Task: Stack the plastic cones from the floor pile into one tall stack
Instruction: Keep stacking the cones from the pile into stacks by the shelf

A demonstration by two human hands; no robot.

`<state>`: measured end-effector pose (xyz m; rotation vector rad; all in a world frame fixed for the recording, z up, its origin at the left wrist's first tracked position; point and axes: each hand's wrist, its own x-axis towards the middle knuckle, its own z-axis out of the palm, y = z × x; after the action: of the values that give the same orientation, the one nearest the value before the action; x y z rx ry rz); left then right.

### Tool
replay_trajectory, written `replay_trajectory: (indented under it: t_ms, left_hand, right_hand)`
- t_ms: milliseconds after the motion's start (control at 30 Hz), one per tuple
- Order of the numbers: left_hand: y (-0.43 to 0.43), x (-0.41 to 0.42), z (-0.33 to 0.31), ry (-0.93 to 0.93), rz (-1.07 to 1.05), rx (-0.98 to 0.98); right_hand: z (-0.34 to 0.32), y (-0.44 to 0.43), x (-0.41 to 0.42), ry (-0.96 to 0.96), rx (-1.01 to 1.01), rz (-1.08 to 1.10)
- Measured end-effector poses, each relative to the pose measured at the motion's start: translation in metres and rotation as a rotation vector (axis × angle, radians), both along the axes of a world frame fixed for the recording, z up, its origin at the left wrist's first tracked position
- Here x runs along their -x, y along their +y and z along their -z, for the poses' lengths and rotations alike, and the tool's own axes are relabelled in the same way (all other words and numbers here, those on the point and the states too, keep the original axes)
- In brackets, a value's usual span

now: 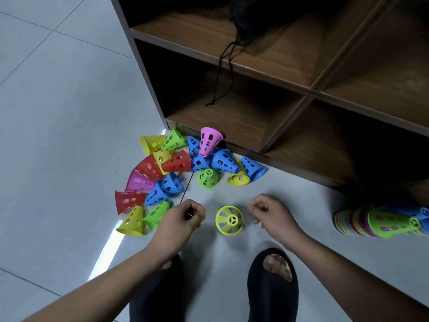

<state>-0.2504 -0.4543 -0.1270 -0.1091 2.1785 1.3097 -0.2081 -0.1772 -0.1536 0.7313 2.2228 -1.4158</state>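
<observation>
Cones in yellow, green, blue, red and pink lie as a loose pile (176, 168) on the pale tiled floor (58, 112), spread from the bottom front edge of a brown wooden shelf unit (255, 73) out toward the person. Most of them lie tipped on their sides. 1 pink cone (209, 141) leans against the unit's base, and 1 green cone (208, 178) stands upright at the pile's near edge. Apart from the pile, a yellow cone (229, 220) stands upright on the floor, narrow end up, with blue showing through its slots. It sits between the 2 hands and touches neither. The left hand (183, 217) hovers just beside it, next to the pile's near edge, with its fingers curled in. A thin black line (186, 187) runs from the pile to this hand, but I cannot tell whether the fingertips pinch it. The right hand (269, 212) hovers on the cone's other side with its fingers curled together, and nothing shows in its grip. At the right edge of the view a long stack of nested cones (380, 223) lies on its side on the floor, green and blue tips outermost. A black mesh bag (246, 17) sits on an upper shelf with its drawstring hanging over the shelf's front edge. 2 black slippers (272, 287) stand on the floor below the hands.
</observation>
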Motion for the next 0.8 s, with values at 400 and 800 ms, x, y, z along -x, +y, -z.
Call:
replay_trajectory:
  t_ms: [400,800]
  left_hand:
    - [-0.093,-0.003,0.013,0.334,-0.017,0.496]
    - [-0.093,-0.002,0.017,0.141,-0.059,0.544]
  right_hand:
    - [-0.001,0.013,0.073,0.033,0.033,0.339]
    - [0.011,0.016,0.086,-0.016,0.004,0.383]
